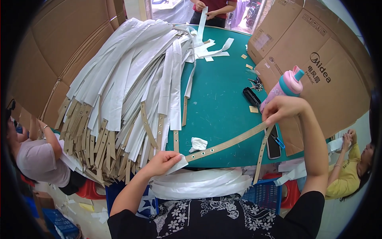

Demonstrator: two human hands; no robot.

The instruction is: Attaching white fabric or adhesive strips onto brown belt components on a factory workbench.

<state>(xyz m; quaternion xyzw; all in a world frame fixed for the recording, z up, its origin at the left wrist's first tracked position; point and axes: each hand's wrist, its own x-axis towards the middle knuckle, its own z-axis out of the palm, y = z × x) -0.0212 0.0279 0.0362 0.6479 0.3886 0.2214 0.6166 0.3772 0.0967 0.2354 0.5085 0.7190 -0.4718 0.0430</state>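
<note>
A tan belt (230, 144) with metal eyelets is stretched between my hands above the near edge of the green table. My left hand (163, 162) pinches its left end, where a small white wrapping piece (180, 163) sticks out below the fingers. My right hand (284, 108) is closed on the belt farther right, thumb and fingers together. From there a hanging length with eyelets (262, 154) drops past the table edge. Left of my hands lies a large pile of similar belts in white wrapping (131, 67), their tan ends (91, 139) toward me.
On the green table (215, 103) are a crumpled white scrap (198, 144), a black case (251, 96), keys (256, 84), a pink bottle (284, 89), a phone (273, 145) and blue-handled snips (278, 141). Cardboard (318, 71) stands at right. People work at left, right and far side.
</note>
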